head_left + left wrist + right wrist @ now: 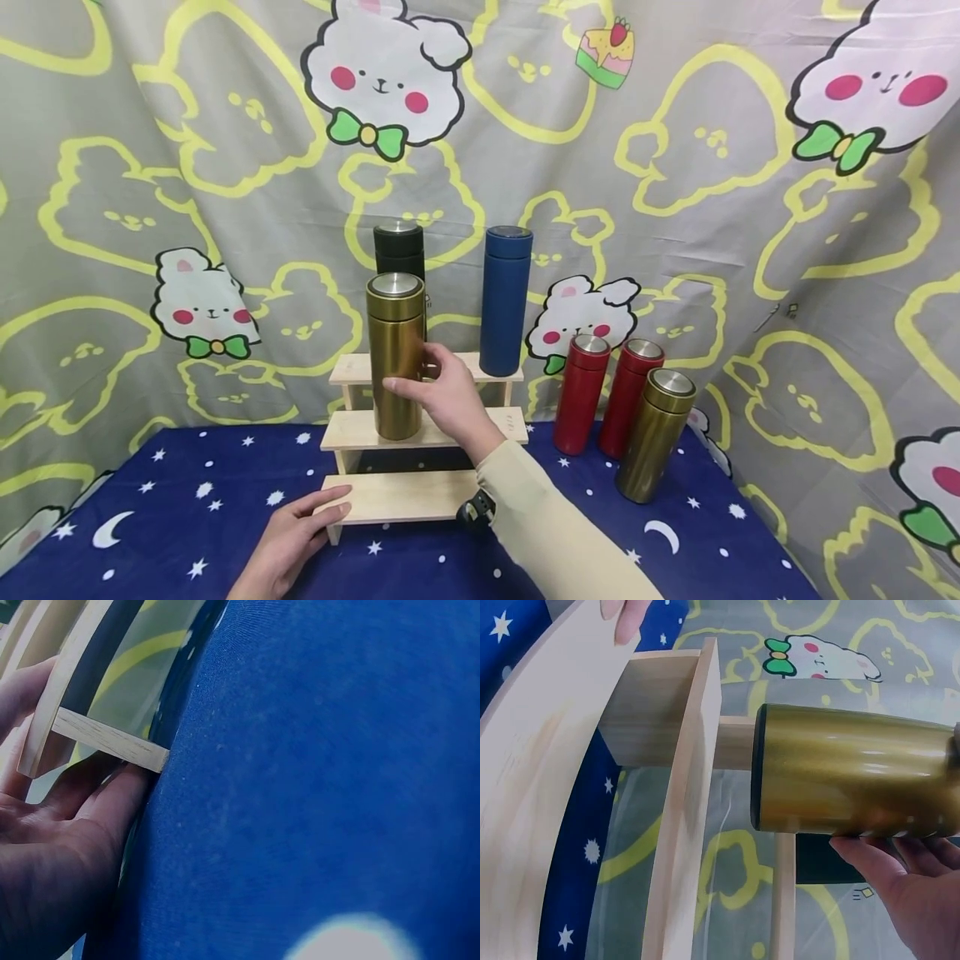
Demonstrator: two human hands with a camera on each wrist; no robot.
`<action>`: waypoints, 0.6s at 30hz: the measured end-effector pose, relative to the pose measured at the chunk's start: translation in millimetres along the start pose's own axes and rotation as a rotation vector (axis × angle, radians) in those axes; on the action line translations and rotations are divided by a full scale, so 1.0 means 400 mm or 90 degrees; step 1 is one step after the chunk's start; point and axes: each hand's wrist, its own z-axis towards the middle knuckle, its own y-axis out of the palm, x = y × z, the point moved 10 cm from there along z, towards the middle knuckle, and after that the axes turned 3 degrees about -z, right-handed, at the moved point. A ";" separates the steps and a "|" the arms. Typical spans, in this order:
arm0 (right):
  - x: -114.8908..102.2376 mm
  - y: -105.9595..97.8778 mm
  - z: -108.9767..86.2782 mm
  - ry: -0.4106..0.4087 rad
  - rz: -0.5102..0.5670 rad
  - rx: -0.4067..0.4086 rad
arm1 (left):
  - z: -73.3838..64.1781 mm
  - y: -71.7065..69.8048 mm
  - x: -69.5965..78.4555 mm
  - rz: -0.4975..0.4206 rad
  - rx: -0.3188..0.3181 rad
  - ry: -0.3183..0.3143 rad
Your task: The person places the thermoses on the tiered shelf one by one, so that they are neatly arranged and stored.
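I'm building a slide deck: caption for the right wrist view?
Right hand holding a gold flask above a wooden shelf.

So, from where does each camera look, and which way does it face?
Head: worn there, looks forward and down at the wooden stand and held gold bottle; left hand, right hand and sleeve show.
Left wrist: worn there, looks at the stand's end and blue cloth; left hand shows.
Right wrist: worn there, looks at bottle and stand; right hand, left fingers show.
Head and right wrist share the bottle.

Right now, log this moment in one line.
right hand: holds gold bottle above middle shelf; left hand: grips bottom shelf; blue bottle: on top shelf
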 end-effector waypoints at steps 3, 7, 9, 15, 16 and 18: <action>0.008 0.001 0.008 0.010 -0.004 0.011 | 0.001 0.003 0.000 0.002 0.001 0.000; 0.017 0.008 0.018 0.018 -0.002 0.020 | -0.002 -0.001 0.001 0.003 0.004 0.000; 0.023 0.009 0.021 0.020 0.000 0.024 | -0.003 -0.003 0.000 0.002 0.006 0.001; 0.041 0.018 0.030 0.033 -0.002 0.027 | -0.002 -0.003 0.000 -0.001 0.010 0.004; 0.043 0.020 0.031 0.034 -0.006 0.028 | -0.001 -0.002 0.000 -0.003 0.010 0.006; 0.047 0.023 0.032 0.037 -0.014 0.026 | 0.000 -0.002 0.002 -0.009 0.011 0.010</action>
